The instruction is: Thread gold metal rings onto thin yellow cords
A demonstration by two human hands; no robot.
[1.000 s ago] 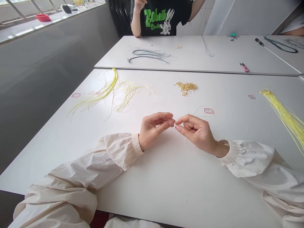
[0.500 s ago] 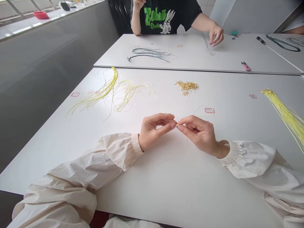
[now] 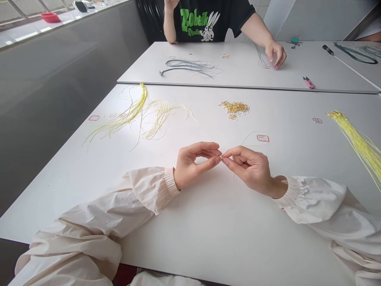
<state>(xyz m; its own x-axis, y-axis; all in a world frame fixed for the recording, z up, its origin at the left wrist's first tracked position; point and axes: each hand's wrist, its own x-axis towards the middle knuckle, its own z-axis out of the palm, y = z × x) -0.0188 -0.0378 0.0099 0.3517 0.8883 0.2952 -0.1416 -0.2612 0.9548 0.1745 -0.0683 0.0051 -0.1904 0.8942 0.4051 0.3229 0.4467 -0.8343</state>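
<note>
Co-worker's hand (image 3: 276,55), beyond the gold pile (image 3: 235,107) and right of it, is lower and farther right than half a second ago; it now sits just beside the ends of the thin strands (image 3: 259,55). Its fingers point down; cannot tell whether they grip anything. Wearer's hands show almost no shift.

Left hand (image 3: 196,163): on the near side of the gold pile, to its left. Thumb and fingertips pinch a tiny gold piece (image 3: 221,157); index finger arches above. Right hand (image 3: 250,165): near side of the pile, to its right; thumb and index finger pressed together on the same piece, remaining fingers curled. Both sets of fingertips meet there, nearer the wearer than the pile. Exact form of the piece too small to read.

Pale thread (image 3: 247,137) loops behind the right hand, near side of the pile, by a red-edged label (image 3: 262,138).

Also on the white bench (image 3: 193,246): yellow strands (image 3: 143,95) well left of the pile; yellow bundle (image 3: 351,133) with gold ends well right of it; pink snips (image 3: 308,82) beyond the pile, to its right; grey bundle (image 3: 178,64) beyond it, to its left.
</note>
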